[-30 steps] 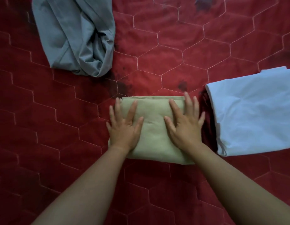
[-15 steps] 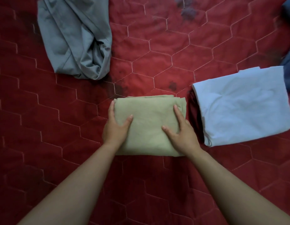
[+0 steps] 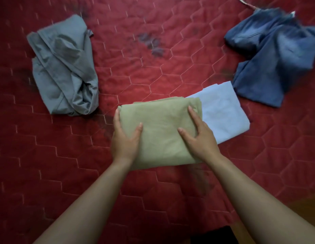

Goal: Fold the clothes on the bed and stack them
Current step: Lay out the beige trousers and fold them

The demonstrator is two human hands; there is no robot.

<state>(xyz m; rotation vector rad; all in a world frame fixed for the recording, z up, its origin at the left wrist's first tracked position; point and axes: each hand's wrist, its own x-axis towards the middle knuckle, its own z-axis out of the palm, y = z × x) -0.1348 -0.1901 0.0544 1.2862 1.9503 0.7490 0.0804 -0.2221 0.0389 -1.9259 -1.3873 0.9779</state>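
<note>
A folded olive-green garment (image 3: 162, 131) sits in the middle of the red quilted bed (image 3: 153, 59), held from both sides. My left hand (image 3: 124, 138) grips its left edge, thumb on top and fingers tucked beneath. My right hand (image 3: 199, 136) grips its right edge the same way. The green garment's right part overlaps a folded light-blue garment (image 3: 223, 113). A crumpled grey garment (image 3: 65, 67) lies at the left. Crumpled blue denim (image 3: 276, 59) lies at the upper right.
The bed's near edge (image 3: 241, 224) runs across the lower right, with a wooden floor (image 3: 294, 208) beyond it. Dark stains (image 3: 151, 43) mark the quilt at the top centre.
My hands went from pressing flat on the green garment to gripping its sides. The garment has shifted right and now overlaps the light-blue one.
</note>
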